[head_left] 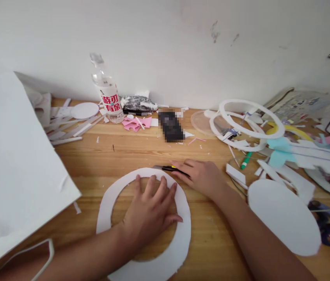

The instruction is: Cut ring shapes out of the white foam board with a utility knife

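White, flat board ring on brown wooden table, under spread left hand; black-and-yellow utility knife at its far rim, pinched in right hand. Press ring flat, left fingertips clear of blade.

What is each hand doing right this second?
Left hand: open, fingers spread, resting on the white ring.
Right hand: closed on the cutting knife, blade pointing left.

Soft even light, blurred right edge.
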`<state>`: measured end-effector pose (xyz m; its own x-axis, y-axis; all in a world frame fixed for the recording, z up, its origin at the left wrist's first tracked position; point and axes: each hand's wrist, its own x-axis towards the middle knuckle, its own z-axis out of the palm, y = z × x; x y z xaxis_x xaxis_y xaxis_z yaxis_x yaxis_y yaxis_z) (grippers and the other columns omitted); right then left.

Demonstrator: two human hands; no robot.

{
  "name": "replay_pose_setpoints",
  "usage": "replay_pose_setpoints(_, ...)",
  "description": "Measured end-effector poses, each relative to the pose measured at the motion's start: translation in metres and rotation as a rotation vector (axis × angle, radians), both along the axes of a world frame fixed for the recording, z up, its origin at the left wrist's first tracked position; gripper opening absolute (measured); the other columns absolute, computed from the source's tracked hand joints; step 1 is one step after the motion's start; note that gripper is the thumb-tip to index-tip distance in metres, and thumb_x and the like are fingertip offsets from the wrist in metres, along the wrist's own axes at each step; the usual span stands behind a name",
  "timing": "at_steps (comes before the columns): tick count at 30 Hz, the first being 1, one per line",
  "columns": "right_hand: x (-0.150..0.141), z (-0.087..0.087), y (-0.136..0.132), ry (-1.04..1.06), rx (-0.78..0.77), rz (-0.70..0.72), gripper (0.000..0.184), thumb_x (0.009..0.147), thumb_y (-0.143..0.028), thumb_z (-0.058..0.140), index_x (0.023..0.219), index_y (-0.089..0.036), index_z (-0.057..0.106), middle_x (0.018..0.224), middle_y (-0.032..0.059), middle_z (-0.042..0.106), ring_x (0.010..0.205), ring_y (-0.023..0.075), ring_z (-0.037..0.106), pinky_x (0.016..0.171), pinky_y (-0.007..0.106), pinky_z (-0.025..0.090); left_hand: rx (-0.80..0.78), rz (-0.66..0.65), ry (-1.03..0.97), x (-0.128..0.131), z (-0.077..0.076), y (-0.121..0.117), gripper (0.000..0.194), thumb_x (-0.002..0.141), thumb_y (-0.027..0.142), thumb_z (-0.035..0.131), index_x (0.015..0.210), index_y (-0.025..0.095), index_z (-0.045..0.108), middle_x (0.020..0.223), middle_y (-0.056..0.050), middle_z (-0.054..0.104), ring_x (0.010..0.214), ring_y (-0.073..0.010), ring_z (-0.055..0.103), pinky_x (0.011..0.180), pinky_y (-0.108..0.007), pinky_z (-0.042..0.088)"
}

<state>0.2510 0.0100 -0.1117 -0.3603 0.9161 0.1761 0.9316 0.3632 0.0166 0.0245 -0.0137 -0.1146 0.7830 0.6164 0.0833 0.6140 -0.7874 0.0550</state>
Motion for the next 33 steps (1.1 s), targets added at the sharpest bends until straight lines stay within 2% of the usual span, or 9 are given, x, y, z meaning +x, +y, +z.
replay_pose_setpoints(4,0.005,0.006,-0.002,-0.062,-0.007,0.005,0.036,0.1,-0.047,0.046,0.128,-0.034,0.064,0.093,-0.0011,0.073,0.074,0.0143,0.067,0.057,0.028,0.034,0.011,0.005,-0.006,0.0,0.0,0.0,0.07,0.093,0.066,0.024,0.146,0.026,0.044,0.142,-0.015,0.054,0.129,-0.042,0.046,0.102,-0.077,0.033)
replay_pose_setpoints(9,0.005,0.011,-0.006,-0.081,0.023,-0.012,0.033,0.098,-0.045,0.051,0.125,-0.033,0.065,0.096,-0.0014,0.074,0.074,0.0156,0.068,0.057,0.029,0.034,0.02,0.032,0.05,-0.001,0.008,0.004,0.067,0.094,0.064,0.03,0.148,0.025,0.042,0.143,-0.013,0.054,0.127,-0.0401,0.048,0.099,-0.073,0.04)
replay_pose_setpoints(13,0.001,0.012,-0.007,-0.03,0.027,-0.062,0.034,0.096,-0.04,0.054,0.125,-0.023,0.061,0.102,0.0023,0.073,0.079,0.018,0.068,0.06,0.029,0.038,0.025,0.07,0.095,-0.001,0.01,0.007,0.065,0.094,0.06,0.037,0.148,0.025,0.041,0.145,-0.014,0.052,0.126,-0.0394,0.05,0.092,-0.068,0.047)
replay_pose_setpoints(16,0.001,0.013,-0.005,-0.009,0.05,-0.018,0.026,0.098,-0.037,0.052,0.116,-0.023,0.063,0.098,0.0013,0.072,0.08,0.0172,0.067,0.063,0.029,0.04,0.069,0.059,0.053,-0.001,0.006,0.008,0.064,0.094,0.06,0.036,0.148,0.025,0.042,0.146,-0.018,0.051,0.13,-0.0396,0.048,0.1,-0.069,0.042)
replay_pose_setpoints(19,0.003,0.013,-0.004,0.012,0.091,0.059,0.022,0.099,-0.033,0.051,0.111,-0.025,0.066,0.098,0.0003,0.072,0.086,0.016,0.066,0.07,0.029,0.043,0.074,0.038,0.003,-0.001,0.001,0.009,0.061,0.096,0.058,0.035,0.145,0.023,0.047,0.142,-0.02,0.054,0.133,-0.0383,0.047,0.108,-0.065,0.038)
replay_pose_setpoints(22,0.002,0.012,-0.003,0.045,0.129,0.06,0.025,0.099,-0.031,0.051,0.119,-0.025,0.066,0.1,0.0008,0.072,0.088,0.0147,0.065,0.075,0.028,0.043,0.056,0.05,-0.001,-0.002,0.0,0.01,0.063,0.095,0.059,0.037,0.145,0.023,0.048,0.142,-0.021,0.054,0.132,-0.0396,0.048,0.107,-0.062,0.04)
replay_pose_setpoints(25,0.0,0.01,-0.003,0.036,0.155,0.045,0.03,0.099,-0.03,0.051,0.127,-0.027,0.063,0.096,0.001,0.072,0.083,0.0135,0.064,0.07,0.028,0.043,0.058,0.077,0.006,-0.002,0.001,0.011,0.068,0.093,0.063,0.036,0.146,0.022,0.045,0.143,-0.022,0.052,0.131,-0.0412,0.048,0.105,-0.062,0.041)
replay_pose_setpoints(33,-0.002,0.007,-0.002,0.037,0.213,0.087,0.03,0.099,-0.028,0.052,0.126,-0.026,0.065,0.096,0.0028,0.071,0.084,0.014,0.064,0.071,0.027,0.044,0.094,0.082,-0.015,-0.003,-0.007,0.014,0.074,0.091,0.068,0.032,0.148,0.02,0.043,0.148,-0.027,0.045,0.134,-0.0432,0.045,0.107,-0.062,0.038)
